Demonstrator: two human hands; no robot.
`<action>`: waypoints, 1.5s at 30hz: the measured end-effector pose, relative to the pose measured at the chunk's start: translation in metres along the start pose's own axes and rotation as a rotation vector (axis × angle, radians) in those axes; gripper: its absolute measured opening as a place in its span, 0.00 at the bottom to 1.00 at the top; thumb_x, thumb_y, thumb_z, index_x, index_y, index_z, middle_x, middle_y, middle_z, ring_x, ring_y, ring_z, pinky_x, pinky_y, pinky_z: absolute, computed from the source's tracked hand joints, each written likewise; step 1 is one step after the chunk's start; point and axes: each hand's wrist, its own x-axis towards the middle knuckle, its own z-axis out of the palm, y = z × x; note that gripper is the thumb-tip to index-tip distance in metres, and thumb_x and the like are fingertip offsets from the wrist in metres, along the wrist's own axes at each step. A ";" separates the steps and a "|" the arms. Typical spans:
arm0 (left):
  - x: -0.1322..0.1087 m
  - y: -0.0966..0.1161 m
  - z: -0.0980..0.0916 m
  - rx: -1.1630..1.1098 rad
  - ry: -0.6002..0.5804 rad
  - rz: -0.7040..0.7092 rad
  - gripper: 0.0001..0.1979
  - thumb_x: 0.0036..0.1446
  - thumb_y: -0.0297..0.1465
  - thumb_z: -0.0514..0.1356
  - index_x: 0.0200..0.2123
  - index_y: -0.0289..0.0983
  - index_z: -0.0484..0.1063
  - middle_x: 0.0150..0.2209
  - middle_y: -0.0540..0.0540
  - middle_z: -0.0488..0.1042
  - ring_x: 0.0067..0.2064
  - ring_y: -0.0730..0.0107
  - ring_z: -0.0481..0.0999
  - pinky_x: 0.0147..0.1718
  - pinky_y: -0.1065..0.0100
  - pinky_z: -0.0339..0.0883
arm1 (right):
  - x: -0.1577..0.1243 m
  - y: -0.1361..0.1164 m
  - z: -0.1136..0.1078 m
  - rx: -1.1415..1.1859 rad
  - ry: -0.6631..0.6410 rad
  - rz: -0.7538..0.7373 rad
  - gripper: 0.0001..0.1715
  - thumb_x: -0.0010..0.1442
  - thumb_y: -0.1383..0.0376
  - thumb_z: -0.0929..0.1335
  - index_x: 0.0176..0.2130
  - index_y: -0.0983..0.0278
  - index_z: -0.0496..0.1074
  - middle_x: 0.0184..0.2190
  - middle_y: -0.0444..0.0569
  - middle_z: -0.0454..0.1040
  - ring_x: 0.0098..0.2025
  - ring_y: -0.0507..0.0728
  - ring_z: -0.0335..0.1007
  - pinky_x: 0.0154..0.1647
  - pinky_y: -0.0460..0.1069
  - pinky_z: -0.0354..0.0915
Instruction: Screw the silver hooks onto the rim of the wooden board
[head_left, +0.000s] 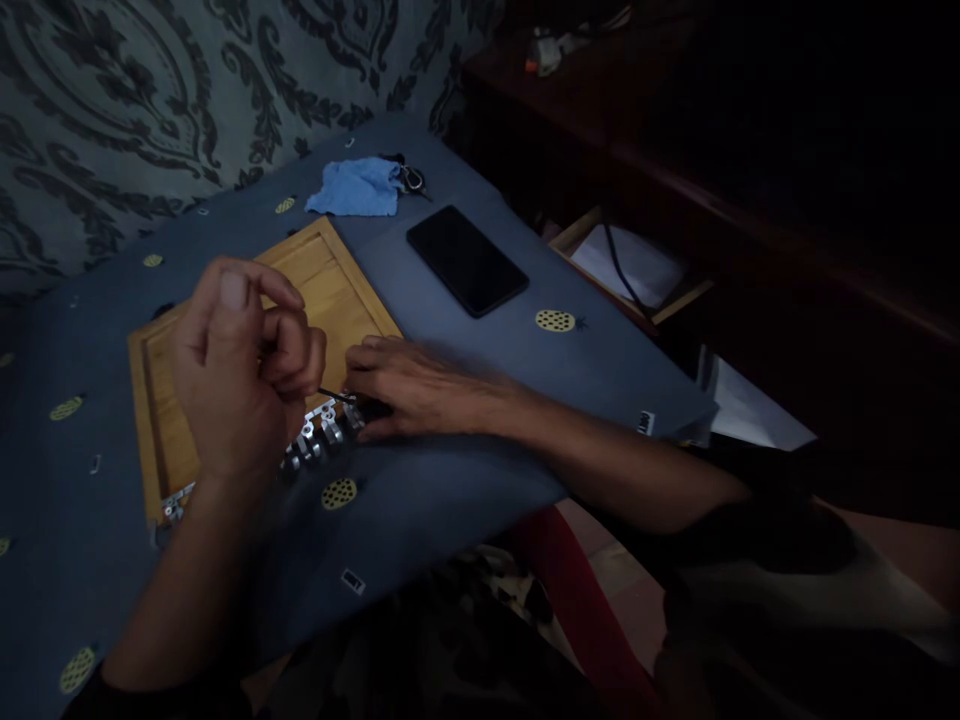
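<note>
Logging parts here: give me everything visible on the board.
The board is yellow-brown, wood-looking, with a raised rim around a recessed face. It lies flat, askew, on the blue table cover. Silvery metal fittings line its near edge. The left hand hides part of it; the right hand is at its near right corner, contact unclear.

Wooden tray (341, 300): one. Right of it lies one phone (466, 262); beyond it, one blue cloth (356, 188); over it, one left hand (244, 365); at its near edge, one right hand (409, 388).

wooden panel (341, 290), raised rim, flat; metal fittings (328, 419) along near edge; thin dark tool (334, 395) slanted
</note>
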 end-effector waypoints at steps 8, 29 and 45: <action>0.011 0.002 -0.006 -0.128 -0.002 -0.207 0.21 0.70 0.35 0.57 0.22 0.36 0.68 0.15 0.58 0.45 0.12 0.83 0.43 0.11 0.75 0.41 | 0.001 0.004 0.005 0.023 0.032 -0.006 0.17 0.61 0.58 0.75 0.42 0.70 0.74 0.43 0.54 0.71 0.45 0.59 0.63 0.45 0.53 0.62; -0.002 0.008 -0.008 0.036 0.276 -0.007 0.24 0.73 0.37 0.48 0.24 0.37 0.66 0.16 0.57 0.49 0.16 0.77 0.46 0.15 0.75 0.44 | 0.000 0.005 0.005 0.030 0.039 -0.030 0.20 0.63 0.56 0.73 0.45 0.69 0.74 0.43 0.53 0.71 0.47 0.59 0.62 0.47 0.52 0.60; -0.006 0.001 -0.009 0.061 0.236 0.082 0.16 0.64 0.39 0.61 0.25 0.37 0.66 0.16 0.59 0.52 0.16 0.78 0.49 0.14 0.76 0.47 | 0.001 0.006 0.004 -0.020 0.023 -0.035 0.21 0.62 0.53 0.73 0.43 0.68 0.74 0.42 0.52 0.69 0.47 0.60 0.62 0.46 0.52 0.58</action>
